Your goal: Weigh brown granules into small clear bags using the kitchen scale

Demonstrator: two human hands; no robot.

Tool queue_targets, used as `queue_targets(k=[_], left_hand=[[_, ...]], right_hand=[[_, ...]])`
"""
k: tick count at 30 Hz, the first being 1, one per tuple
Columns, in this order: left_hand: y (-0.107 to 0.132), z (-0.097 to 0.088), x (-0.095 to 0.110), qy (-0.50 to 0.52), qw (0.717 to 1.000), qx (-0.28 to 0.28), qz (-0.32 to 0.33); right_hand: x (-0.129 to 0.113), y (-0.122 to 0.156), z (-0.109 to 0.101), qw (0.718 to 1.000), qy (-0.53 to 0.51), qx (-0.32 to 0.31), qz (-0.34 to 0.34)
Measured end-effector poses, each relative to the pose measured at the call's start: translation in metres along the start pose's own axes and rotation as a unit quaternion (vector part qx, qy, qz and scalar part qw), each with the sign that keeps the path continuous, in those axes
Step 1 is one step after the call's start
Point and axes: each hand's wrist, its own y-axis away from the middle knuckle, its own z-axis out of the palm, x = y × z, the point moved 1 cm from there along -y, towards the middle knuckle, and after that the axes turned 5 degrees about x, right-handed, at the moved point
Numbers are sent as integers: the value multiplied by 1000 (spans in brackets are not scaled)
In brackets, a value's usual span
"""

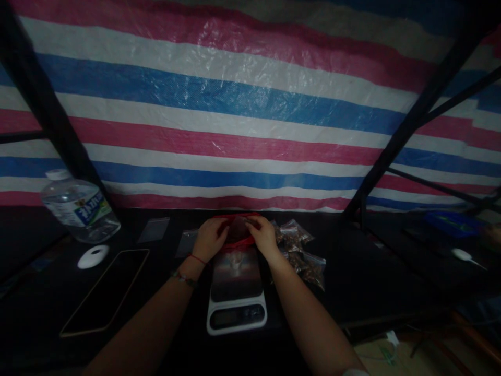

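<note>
Both my hands rest on the red rim of a clear plastic bag (237,236) just beyond a small kitchen scale (236,303) on the dark table. My left hand (210,238) curls over the bag's left side, fingers closed on the rim. My right hand (263,235) grips the right side the same way. What is inside the bag is too dim to make out. The scale has a dark shiny top and a white front with a display.
Small sealed bags of brown pieces (299,250) lie right of my right hand. Empty flat bags (154,230) lie to the left. A phone (105,292), a white round object (93,256) and a water bottle (78,206) sit at left. A striped tarp (242,104) hangs behind.
</note>
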Motion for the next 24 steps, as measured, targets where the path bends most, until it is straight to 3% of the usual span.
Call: queue_targets(k=[8,15,21,24], left_hand=[[2,2,-2,-24,998,-56,20],[2,-1,-2,-43,999,-2,-29],[2,0,0,-29,1000,-3,-6],[3,0,0,-17,1000,3,1]], right_hand=[[-13,0,-4,999,-5,-4,-54],[-13,1,-4,998,1,21,-52],[-7,3,0,998,18,-29,-45],[-7,3,0,999,8,-22,-32]])
